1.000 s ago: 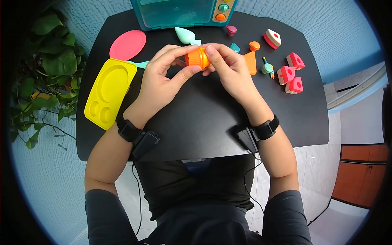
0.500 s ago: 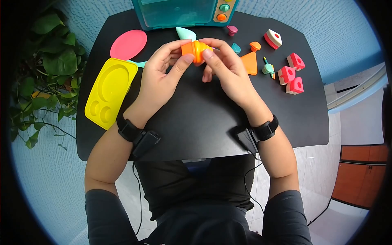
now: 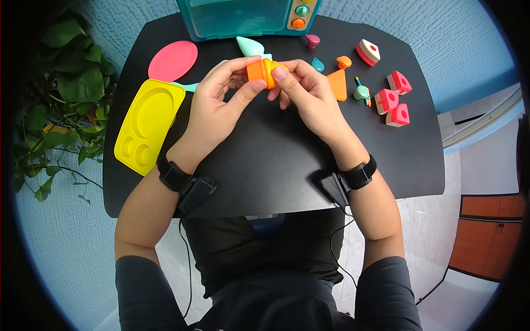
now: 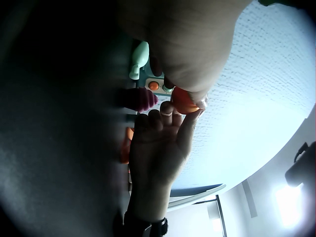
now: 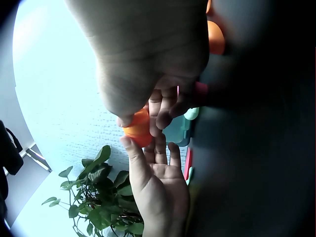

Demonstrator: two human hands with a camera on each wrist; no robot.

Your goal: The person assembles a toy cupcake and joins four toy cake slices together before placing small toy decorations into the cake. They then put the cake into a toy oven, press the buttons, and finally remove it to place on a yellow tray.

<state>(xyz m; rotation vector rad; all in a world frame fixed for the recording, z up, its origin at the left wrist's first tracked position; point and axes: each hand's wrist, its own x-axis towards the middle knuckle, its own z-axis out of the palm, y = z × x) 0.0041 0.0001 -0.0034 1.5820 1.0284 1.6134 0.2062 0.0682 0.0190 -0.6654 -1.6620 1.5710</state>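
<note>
Both hands hold an orange toy cupcake [image 3: 270, 74] lying on its side above the table, its cup to the left and its yellow-orange swirled top to the right. My left hand [image 3: 218, 105] pinches the cup between thumb and fingers. The right hand [image 3: 314, 99] has its thumb on the swirled top, with the index finger behind it. Just beyond the hands lies a mint-green cone-shaped toy [image 3: 251, 47]. A purple swirled toy [image 4: 145, 99] stands behind the hands in the left wrist view; the hands hide it in the head view.
On the left are a yellow molded tray [image 3: 128, 110] and a pink oval plate [image 3: 173, 60]. A teal toy oven [image 3: 237, 19] stands at the back. Rightward lie an orange triangular piece [image 3: 338, 85], red-and-white cake pieces [image 3: 398, 115] and several small toys, including an orange one [image 3: 343, 62].
The toy cupcake rose slightly away from me, then came back a little. It has turned so more of the swirled top shows. Both hands stay on it throughout.
</note>
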